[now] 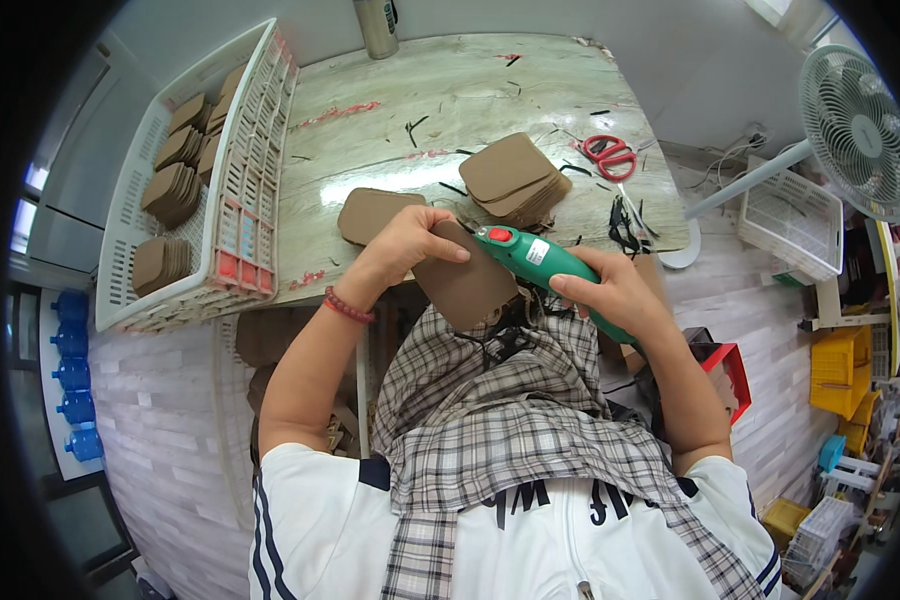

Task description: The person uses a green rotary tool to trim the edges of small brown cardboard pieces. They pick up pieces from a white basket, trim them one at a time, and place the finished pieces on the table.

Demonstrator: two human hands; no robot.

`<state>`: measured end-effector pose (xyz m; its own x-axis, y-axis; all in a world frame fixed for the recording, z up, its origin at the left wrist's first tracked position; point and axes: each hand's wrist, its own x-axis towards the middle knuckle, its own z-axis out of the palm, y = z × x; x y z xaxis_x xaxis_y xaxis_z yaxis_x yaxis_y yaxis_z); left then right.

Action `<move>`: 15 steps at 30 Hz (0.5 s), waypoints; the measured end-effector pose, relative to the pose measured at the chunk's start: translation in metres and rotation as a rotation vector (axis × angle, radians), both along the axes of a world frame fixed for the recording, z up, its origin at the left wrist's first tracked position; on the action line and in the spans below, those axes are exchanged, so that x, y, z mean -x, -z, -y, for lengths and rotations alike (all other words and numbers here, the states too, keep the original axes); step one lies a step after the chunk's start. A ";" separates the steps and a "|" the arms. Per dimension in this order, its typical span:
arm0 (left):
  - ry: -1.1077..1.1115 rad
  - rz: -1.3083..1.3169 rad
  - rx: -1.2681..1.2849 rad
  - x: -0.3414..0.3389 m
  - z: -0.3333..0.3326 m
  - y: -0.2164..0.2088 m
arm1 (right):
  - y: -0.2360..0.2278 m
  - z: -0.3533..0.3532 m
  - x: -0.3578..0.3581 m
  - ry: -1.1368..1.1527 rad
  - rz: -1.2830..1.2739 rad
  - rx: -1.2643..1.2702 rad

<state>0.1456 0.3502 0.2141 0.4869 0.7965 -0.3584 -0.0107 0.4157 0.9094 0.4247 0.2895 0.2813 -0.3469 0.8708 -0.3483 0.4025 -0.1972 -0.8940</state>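
My left hand (pixel 417 243) is closed on a flat brown rounded piece (pixel 462 283), thumb on its face, above my lap. The palm-side fingers are hidden behind the piece. My right hand (pixel 610 294) wraps round a green handheld electric cutter (pixel 531 258) with a red switch. Its narrow tip points left and meets the upper right edge of the piece; whether it bites in is too small to tell. Just behind my left hand, a low stack of similar brown pieces (pixel 362 212) lies at the table's near edge. A taller stack (pixel 510 173) stands to the right, beyond the cutter.
On the table (pixel 370 95) lie red-handled scissors (pixel 610 155) and scattered black scraps (pixel 625 225). At the left a white crate (pixel 260 150) holds several brown stacks. A steel flask (pixel 376 28) stands at the back, a fan (pixel 860 135) at the right.
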 end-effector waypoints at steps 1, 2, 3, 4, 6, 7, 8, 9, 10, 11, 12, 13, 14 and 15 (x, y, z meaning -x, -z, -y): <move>0.002 0.007 0.005 0.003 -0.001 -0.001 | 0.001 -0.001 0.002 -0.001 -0.010 -0.001; 0.004 0.014 0.009 0.004 -0.001 -0.004 | 0.002 -0.002 0.005 -0.001 -0.021 -0.003; -0.004 0.007 0.034 0.005 0.000 -0.008 | -0.002 -0.002 0.008 -0.004 -0.028 0.009; 0.002 -0.006 0.037 0.006 0.001 -0.009 | -0.002 -0.003 0.009 -0.019 -0.018 0.005; 0.017 -0.032 0.043 0.007 0.002 -0.009 | -0.002 -0.006 0.011 -0.048 0.001 -0.002; 0.016 -0.027 0.062 0.008 0.001 -0.007 | -0.003 -0.006 0.013 -0.057 -0.023 0.007; 0.018 -0.026 0.068 0.009 0.002 -0.006 | 0.000 -0.007 0.015 -0.052 -0.033 0.001; 0.020 -0.025 0.073 0.009 0.003 -0.006 | 0.006 -0.007 0.017 -0.047 -0.043 -0.005; 0.022 -0.024 0.079 0.010 0.004 -0.006 | 0.011 -0.008 0.019 -0.043 -0.052 -0.010; 0.021 -0.034 0.080 0.011 0.004 -0.005 | 0.016 -0.008 0.021 -0.033 -0.087 -0.003; 0.020 -0.044 0.081 0.011 0.004 -0.004 | 0.022 -0.008 0.023 -0.022 -0.123 0.004; 0.016 -0.057 0.082 0.013 0.004 -0.002 | 0.026 -0.008 0.024 -0.015 -0.160 0.011; -0.022 -0.047 0.078 0.016 0.003 0.001 | 0.029 -0.008 0.024 0.014 -0.162 0.015; -0.058 -0.037 0.073 0.020 0.002 0.003 | 0.031 -0.006 0.022 0.045 -0.164 0.019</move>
